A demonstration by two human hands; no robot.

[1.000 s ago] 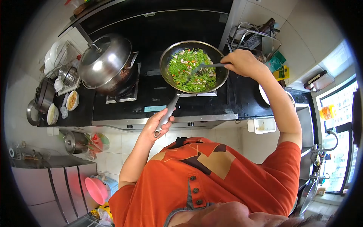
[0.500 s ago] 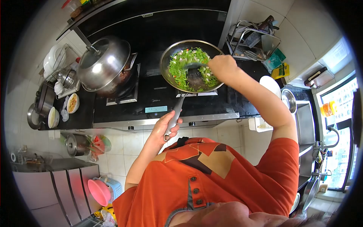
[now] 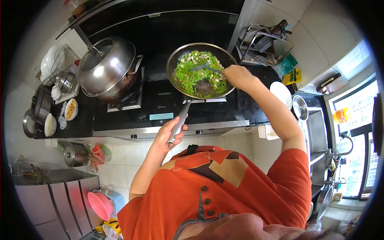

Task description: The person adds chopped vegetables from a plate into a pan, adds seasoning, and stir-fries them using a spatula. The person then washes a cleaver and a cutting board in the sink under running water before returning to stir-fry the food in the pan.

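Note:
My left hand (image 3: 169,132) is wrapped round the grey handle (image 3: 180,123) of a frying pan (image 3: 173,68) on the right burner. Chopped green vegetables with white and orange-red bits (image 3: 188,76) lie in the pan, with a bare patch of its bottom showing near the lower middle. At the pan's right rim, my right hand (image 3: 237,76) is closed round a dark spatula (image 3: 208,67). The spatula reaches left over the food, and its blade is blurred.
A large lidded wok (image 3: 107,66) stands on the left burner. Bowls (image 3: 71,109) and a dish rack are at the left. On the right are a utensil rack (image 3: 260,44), a white plate (image 3: 281,95), a metal bowl (image 3: 300,108) and the sink (image 3: 318,136).
The spatula and my right hand have moved about over the pan, shifting the greens and baring part of the bottom. My left hand still holds the handle, which has shifted slightly.

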